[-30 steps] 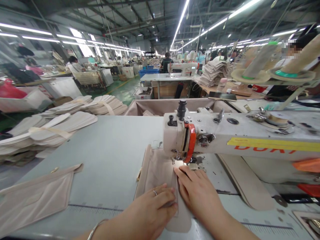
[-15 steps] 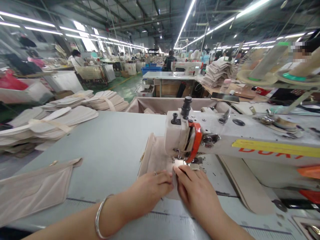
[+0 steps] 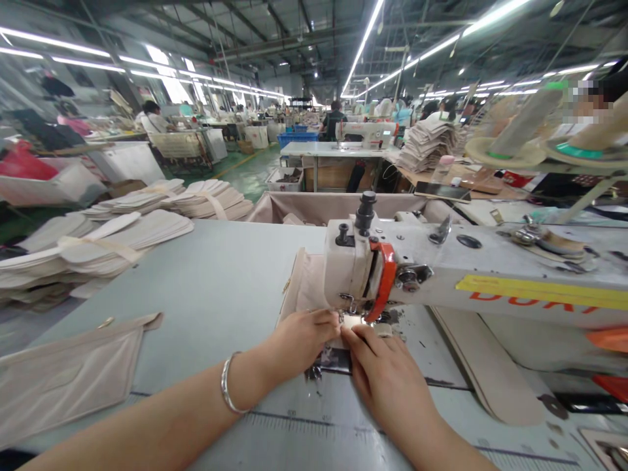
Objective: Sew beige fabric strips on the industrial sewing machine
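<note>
While the cloth (image 3: pixel 310 281) lies flat on the table (image 3: pixel 220 281) with its near end at the needle area of the machine (image 3: pixel 343 271), both bare hands rest palm down at that end, just before the machine's head. The left hand (image 3: pixel 301 337) has its fingers close together and slightly bent, the tips at the cloth's near part; its thumb is hidden, so whether it pinches the cloth or only presses it cannot be told. The right hand (image 3: pixel 387 369) is loosely curved, fingers bent and side by side, its index tip at the edge of the bright spot below the head and almost meeting the left fingertips; its grip cannot be told either. Most of the cloth stretches away from the hands, left of the head and partly behind it, with a small brass clasp (image 3: pixel 286 286) at its left edge. A silver bracelet (image 3: pixel 226 386) circles the left wrist. Nearer the table's left side lies a pouch (image 3: pixel 93 369) of similar colour, and beyond it are stacks (image 3: pixel 125 245) of pale rounded pieces, some tied with bands. Right of the hands, long panels (image 3: pixel 483 366) lie partly under the machine's arm. A printed scale (image 3: pixel 287 422) runs along the table's near side.
</note>
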A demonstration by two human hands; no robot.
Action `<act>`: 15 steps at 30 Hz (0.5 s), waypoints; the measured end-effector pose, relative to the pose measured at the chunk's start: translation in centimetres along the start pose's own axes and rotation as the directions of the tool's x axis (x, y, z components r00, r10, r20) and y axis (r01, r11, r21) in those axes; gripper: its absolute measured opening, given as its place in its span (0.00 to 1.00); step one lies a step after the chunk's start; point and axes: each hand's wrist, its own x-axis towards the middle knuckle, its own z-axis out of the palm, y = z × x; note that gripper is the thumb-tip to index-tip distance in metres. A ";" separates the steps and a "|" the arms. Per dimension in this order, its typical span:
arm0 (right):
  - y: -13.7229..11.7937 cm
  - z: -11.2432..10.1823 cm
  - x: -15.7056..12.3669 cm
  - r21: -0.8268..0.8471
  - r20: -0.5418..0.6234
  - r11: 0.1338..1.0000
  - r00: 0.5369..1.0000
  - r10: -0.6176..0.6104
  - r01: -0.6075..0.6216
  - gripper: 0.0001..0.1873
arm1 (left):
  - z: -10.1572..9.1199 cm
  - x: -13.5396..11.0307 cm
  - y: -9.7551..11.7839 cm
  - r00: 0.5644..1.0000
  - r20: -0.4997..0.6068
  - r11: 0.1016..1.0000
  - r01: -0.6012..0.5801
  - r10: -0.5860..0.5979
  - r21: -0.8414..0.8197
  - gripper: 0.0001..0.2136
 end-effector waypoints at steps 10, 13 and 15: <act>-0.2 0.1 0.4 -0.006 0.009 0.999 0.999 0.033 -0.033 0.23 | 0.9 1.2 -1.5 0.993 -0.086 0.996 0.081 -0.078 0.033 0.11; -0.3 0.2 0.5 0.003 0.010 0.999 0.999 0.039 -0.039 0.24 | 1.0 1.3 -1.6 0.990 -0.078 0.991 0.122 -0.118 0.052 0.12; -0.3 0.3 0.6 0.004 0.004 0.999 0.999 0.036 -0.036 0.24 | 1.1 1.4 -1.6 0.989 -0.082 0.989 0.131 -0.125 0.069 0.12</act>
